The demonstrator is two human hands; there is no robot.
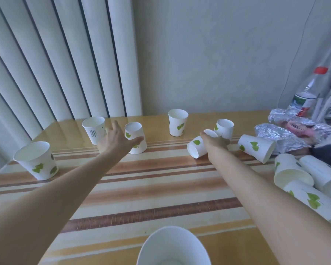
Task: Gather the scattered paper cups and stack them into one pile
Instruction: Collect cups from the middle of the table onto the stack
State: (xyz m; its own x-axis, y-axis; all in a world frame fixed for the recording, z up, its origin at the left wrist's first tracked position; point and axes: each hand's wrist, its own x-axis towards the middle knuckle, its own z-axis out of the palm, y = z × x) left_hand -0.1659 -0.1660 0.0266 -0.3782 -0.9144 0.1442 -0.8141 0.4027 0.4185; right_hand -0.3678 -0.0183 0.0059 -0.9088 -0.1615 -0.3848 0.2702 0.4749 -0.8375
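Reaching out over the striped table [161,190] with both arms at once, presumably to collect two cups in one go. Spreading the left hand [116,139] wide, thumb out toward the upright leaf-printed cup [135,137] and fingers near the text-printed cup [94,129], bracketing the gap between them without yet closing on either. Curling the right hand [214,140] over a tipped cup [198,145] lying on its side with its mouth facing the camera, seeming to be gripping it from above; whether the fingers are fully closing around it is hard to tell. Standing scattered further off: an upright cup by the wall [177,124], another just behind the right hand [225,128], one at the left edge [36,161], and one close below the camera [173,247]. Lying toppled on the right, a single cup [256,148] and a loose heap of cups [310,184], some seemingly already nested. Looking alike throughout: white paper, tapered, thin rolled rims, green leaf prints, light and likely easy to crush or knock over. Sitting beside them, crumpled foil [287,131] and a plastic bottle [306,94], not part of the job. Judging by the spread, barely beginning the stacking.
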